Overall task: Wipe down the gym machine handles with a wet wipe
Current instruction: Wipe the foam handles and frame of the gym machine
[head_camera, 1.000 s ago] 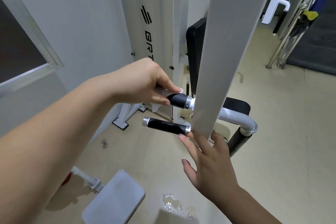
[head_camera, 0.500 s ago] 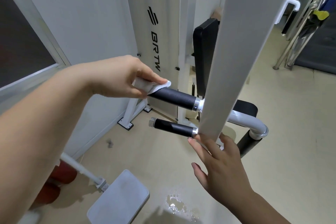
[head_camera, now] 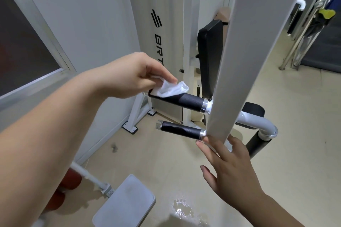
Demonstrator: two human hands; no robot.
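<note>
— What do we have nearest us?

— Our right hand [head_camera: 232,164], fingers spread flat, tips touching the foot of the white upright [head_camera: 245,61] just beside the lower grip [head_camera: 180,130]. It grips nothing; we judge it only steadies the frame, and it sits where it sat a second ago.

— And the left?

— The left hand [head_camera: 136,75] pinches the bunched wipe [head_camera: 170,89] between thumb and fingers, pressing it on the outer end of the upper grip [head_camera: 184,100]. A second ago that hand was close in by the silver collar; now it has slid out to the free end — most of the black sleeve lies bare behind it.

— So what does that mean?

— One outward pass along the upper grip looks about finished. The lower grip, further down, is untouched by the wipe now, so we judge it comes next.

— Beyond that?

— The black back pad [head_camera: 210,61] and the machine's white column, both well apart from our hands.
</note>
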